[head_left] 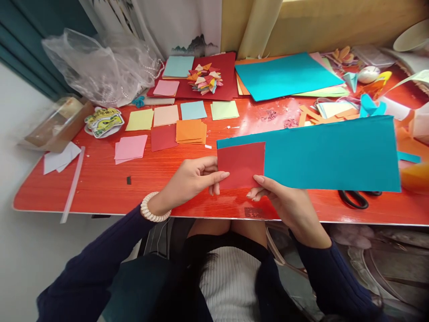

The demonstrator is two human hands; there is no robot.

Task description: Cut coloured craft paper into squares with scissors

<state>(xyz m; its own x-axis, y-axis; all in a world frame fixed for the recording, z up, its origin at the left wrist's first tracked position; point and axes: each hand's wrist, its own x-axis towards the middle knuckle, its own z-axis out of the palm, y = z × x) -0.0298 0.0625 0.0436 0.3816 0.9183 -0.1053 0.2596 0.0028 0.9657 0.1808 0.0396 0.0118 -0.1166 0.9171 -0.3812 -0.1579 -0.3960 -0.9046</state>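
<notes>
The left hand (192,179) pinches the red square (241,162) by its lower left edge, grip closed. The square lies between the 2 hands, overlapping the blue strip (331,156). The right hand (288,201), grip closed, pinches the square's lower right corner.

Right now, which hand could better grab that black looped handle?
Likely the right hand, nearer the black looped handle showing below the long teal paper sheet. Both hold the dark red paper square; the left hand sits farther off.
</notes>
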